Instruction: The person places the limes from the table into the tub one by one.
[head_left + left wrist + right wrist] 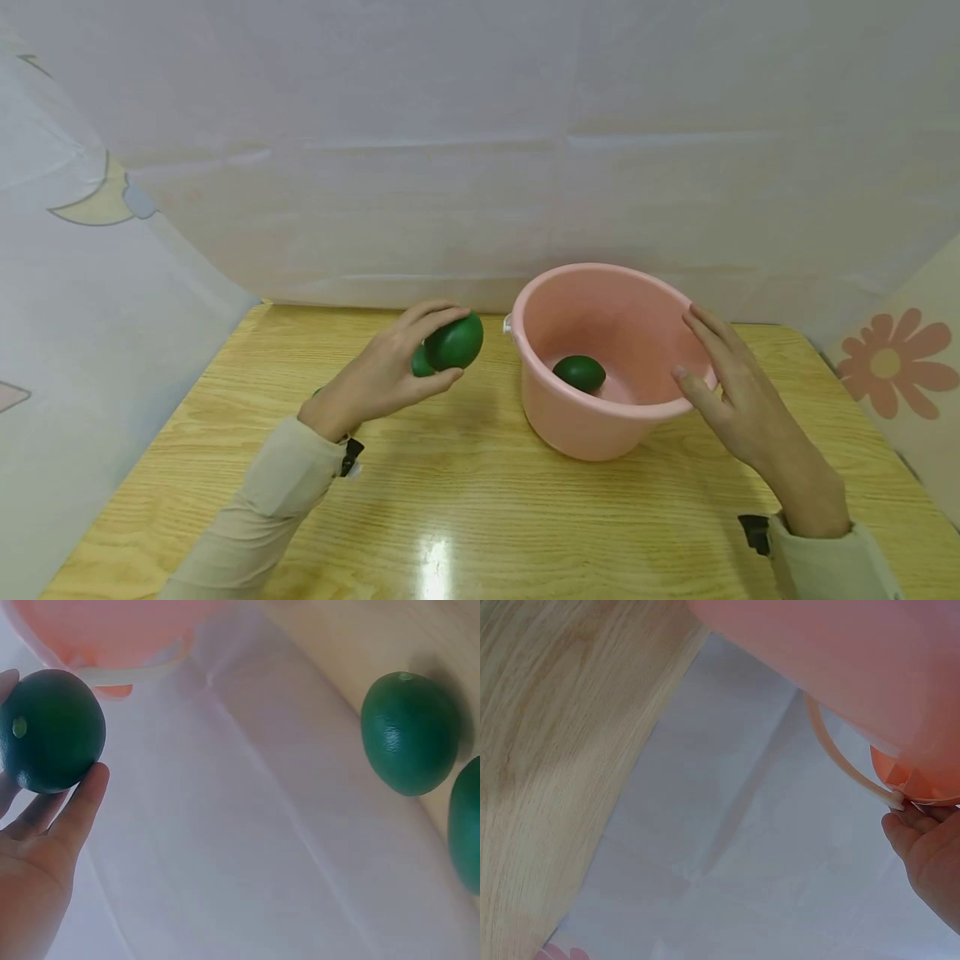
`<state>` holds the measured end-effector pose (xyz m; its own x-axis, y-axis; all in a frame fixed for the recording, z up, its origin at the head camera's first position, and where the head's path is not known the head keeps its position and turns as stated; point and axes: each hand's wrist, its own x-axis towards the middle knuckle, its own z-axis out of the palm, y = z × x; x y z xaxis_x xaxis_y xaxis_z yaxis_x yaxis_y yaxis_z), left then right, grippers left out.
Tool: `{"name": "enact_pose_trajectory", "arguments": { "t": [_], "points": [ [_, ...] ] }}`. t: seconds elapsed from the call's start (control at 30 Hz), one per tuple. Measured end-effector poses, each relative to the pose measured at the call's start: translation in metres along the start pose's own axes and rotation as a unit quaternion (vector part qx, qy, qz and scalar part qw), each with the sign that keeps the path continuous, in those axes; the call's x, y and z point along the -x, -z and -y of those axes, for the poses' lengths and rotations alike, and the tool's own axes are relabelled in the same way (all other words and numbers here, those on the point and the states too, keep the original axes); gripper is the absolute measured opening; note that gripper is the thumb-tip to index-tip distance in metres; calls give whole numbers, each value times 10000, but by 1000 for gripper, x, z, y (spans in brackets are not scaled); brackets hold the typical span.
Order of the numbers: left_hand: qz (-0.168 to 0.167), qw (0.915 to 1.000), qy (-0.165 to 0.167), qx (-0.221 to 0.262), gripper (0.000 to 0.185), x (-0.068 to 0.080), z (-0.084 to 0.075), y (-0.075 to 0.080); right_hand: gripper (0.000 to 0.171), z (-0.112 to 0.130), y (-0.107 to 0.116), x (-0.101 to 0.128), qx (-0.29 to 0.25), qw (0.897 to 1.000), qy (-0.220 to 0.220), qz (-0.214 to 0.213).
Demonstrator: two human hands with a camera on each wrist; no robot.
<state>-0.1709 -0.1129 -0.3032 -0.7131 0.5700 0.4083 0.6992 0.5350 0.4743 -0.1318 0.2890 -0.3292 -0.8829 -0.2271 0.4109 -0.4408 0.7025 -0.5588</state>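
White sheets (480, 150) wall in a wooden table (465, 500). On it stands a pink bucket (600, 417) with 1 lime inside (579, 372). The right hand (738, 396) rests spread against its rim. The left hand (390, 371) pinches a lime (454, 342) beside the bucket; 2 more limes (409, 733) lie on the table.

Your left hand (375, 375) has open tabletop (465, 500) from 3 to 6 o'clock; the pink bucket (600, 417) blocks farther at 3, the backdrop sheet (480, 208) at 12.
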Motion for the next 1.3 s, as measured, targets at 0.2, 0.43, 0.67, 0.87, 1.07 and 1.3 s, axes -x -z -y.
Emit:
{"name": "enact_pose_trajectory", "arguments": {
  "t": [0.2, 0.43, 0.67, 0.87, 1.07, 1.3],
  "points": [
    [-55, 9998, -167, -69, 64, -5, -4, 1, 64, 0, 0, 0, -16, 10000, -19, 26],
    [-76, 9994, -337, -90, 64, -9, -9, 2, 64, 0, -1, 0, -21, 10000, -24, 25],
    [-85, 9985, -503, -193, 64, -16, -13, 3, 64, 0, 0, -1, -3, 10000, -45, 40],
    [-142, 9976, -646, -211, 63, -22, -19, 1, 64, -1, -1, 0, -26, 10000, 19, 66],
    [-199, 9967, -772, -176, 63, -28, -23, -1, 63, -1, -1, -1, 10, 10000, 8, 58],
    [-225, 9954, -926, -105, 62, -33, -26, -5, 64, 1, 1, -1, 10, 9999, -45, 91]
  ]
}}
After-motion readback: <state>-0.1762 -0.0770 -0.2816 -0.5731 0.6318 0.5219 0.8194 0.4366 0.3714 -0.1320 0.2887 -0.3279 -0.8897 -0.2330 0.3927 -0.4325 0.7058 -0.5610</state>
